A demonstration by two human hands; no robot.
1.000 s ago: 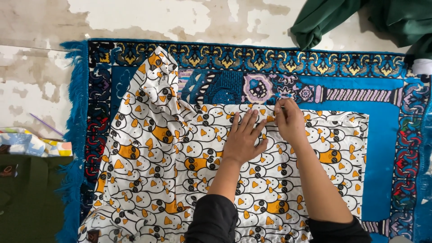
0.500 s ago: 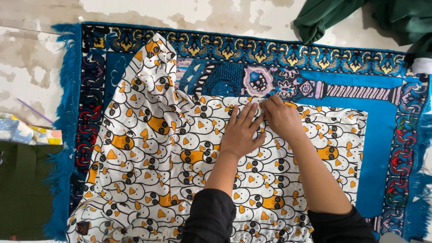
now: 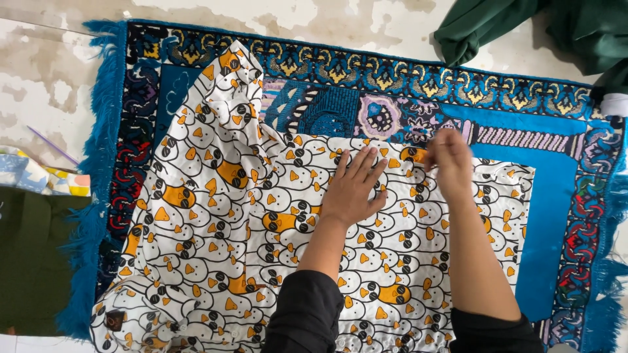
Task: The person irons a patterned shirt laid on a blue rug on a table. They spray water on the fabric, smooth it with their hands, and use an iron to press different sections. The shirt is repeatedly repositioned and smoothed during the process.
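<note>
My left hand (image 3: 353, 189) lies flat and wide, fingers spread, pressing on the white patterned shirt (image 3: 216, 229). My right hand (image 3: 448, 160), at three o'clock from it, is blurred; it seems pinched on the shirt's upper edge, though I cannot tell for sure. The shirt lies spread over a blue fringed rug (image 3: 556, 216) on the floor. Green cloth (image 3: 523, 29) sits at one o'clock.

One head-worn camera looks almost straight down — close over the patterned shirt (image 3: 261, 216) spread on the blue rug (image 3: 556, 202). Forearms enter from 6 o'clock; bare floor (image 3: 52, 65) shows toward 12 — no second view.
</note>
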